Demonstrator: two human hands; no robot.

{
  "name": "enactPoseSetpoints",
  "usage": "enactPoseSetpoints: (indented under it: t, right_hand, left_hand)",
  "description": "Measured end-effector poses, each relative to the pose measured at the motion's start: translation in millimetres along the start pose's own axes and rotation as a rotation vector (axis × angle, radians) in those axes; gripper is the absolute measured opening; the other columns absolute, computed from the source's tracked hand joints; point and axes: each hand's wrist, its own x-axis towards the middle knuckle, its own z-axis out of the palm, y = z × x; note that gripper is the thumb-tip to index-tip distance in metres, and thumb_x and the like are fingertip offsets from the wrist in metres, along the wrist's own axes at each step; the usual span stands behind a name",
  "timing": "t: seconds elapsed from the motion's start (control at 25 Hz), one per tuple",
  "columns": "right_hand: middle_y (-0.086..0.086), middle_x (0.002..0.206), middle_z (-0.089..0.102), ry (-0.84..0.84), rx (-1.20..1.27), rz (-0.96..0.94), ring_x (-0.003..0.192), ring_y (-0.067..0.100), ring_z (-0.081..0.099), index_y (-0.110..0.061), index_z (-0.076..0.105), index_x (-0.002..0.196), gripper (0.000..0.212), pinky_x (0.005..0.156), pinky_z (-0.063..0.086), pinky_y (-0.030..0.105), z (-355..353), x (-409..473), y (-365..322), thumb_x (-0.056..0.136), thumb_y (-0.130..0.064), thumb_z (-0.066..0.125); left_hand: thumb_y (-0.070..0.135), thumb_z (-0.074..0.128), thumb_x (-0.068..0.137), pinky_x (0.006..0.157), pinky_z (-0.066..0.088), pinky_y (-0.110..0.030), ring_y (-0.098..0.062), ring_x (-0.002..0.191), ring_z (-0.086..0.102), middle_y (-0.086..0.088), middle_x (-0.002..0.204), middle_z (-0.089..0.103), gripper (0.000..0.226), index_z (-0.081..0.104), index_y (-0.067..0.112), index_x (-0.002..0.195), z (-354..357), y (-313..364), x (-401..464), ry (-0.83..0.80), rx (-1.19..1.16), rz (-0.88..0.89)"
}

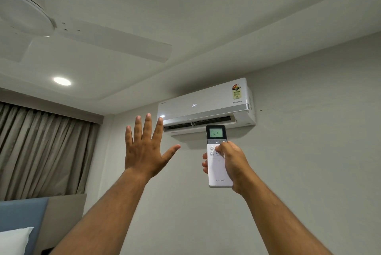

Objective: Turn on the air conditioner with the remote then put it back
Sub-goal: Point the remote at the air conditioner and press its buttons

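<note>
A white wall-mounted air conditioner hangs high on the wall, its front showing "24" and its lower flap open. My right hand grips a white remote upright and pointed at the unit, with the thumb resting on the buttons below the power key. The remote's lit screen reads 24. My left hand is raised beside it, palm toward the air conditioner, fingers spread and holding nothing.
A white ceiling fan spans the upper left, with a round ceiling light below it. Grey curtains hang at the left. A blue and grey headboard and a white pillow sit at the lower left.
</note>
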Motion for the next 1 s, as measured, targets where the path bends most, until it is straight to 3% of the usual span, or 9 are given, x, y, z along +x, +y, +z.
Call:
enactPoseSetpoints:
  t: [1.0]
  right_hand:
    - [0.016,0.071,0.075,0.015,-0.037,0.02,0.059,0.031,0.072,-0.005,0.057,0.108,0.021,0.054,0.06,0.037,-1.3,0.2,2.9,0.09,-0.011,0.047]
  left_hand:
    - [0.085,0.003,0.074,0.117,-0.001,-0.056,-0.034,0.148,-0.008,-0.012,0.162,0.0,0.095,-0.007,0.026,0.148,8.4,-0.3,1.3,-0.002,-0.007,-0.011]
